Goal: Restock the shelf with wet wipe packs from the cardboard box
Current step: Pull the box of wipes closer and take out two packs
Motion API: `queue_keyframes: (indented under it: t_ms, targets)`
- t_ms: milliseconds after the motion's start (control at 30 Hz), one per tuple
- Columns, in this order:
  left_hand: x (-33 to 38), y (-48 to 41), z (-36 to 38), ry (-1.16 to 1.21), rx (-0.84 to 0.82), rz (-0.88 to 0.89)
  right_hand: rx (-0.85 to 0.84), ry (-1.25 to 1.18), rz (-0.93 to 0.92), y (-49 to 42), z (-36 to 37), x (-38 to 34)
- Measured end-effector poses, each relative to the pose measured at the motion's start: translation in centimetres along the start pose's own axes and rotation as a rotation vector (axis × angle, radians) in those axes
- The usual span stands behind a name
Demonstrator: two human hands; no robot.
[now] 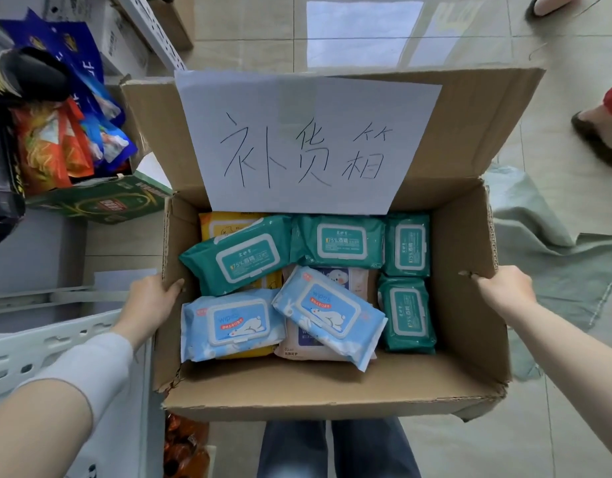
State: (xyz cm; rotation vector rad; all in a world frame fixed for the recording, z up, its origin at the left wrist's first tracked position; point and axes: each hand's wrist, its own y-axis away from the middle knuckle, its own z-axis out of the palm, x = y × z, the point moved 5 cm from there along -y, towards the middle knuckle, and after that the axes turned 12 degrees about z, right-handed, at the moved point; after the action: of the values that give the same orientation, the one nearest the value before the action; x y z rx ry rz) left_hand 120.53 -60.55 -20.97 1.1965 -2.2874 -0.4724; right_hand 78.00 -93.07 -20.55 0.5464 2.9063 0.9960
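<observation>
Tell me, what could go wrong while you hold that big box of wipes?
The left hand and right hand grip the cardboard box only by its thin side walls, and its near left corner is torn, so the card might rip. The packs lie loose, one light blue pack tilted on top; a tip could spill them. A grey sack lies on the floor beside the box, possibly a trip hazard.

This is a small shop. At the left stand white metal shelves (38,353) with punched uprights (152,29), and bright snack bags (52,146) are packed there above a green carton (101,201). The floor (249,53) is of shiny pale tiles. A box (470,236) full of wipe packs (242,257) carries a hand-written paper sign (297,139). Other people's feet (597,143) show at the right.
</observation>
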Motion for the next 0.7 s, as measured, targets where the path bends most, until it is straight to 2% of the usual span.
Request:
queue_keyframes:
  t_ms: [333,633,700]
  targets:
    - [0.4,0.0,-0.1,0.014,0.011,0.002,0.039,0.020,0.029,-0.4,0.9,0.4]
    - [1.4,1.0,-0.1,0.075,0.032,-0.103,0.023,0.023,-0.001,0.2,0.8,0.6]
    - [2.3,2.5,-0.3,0.151,0.087,-0.093,0.094,-0.029,-0.054,1.8,0.2,0.6]
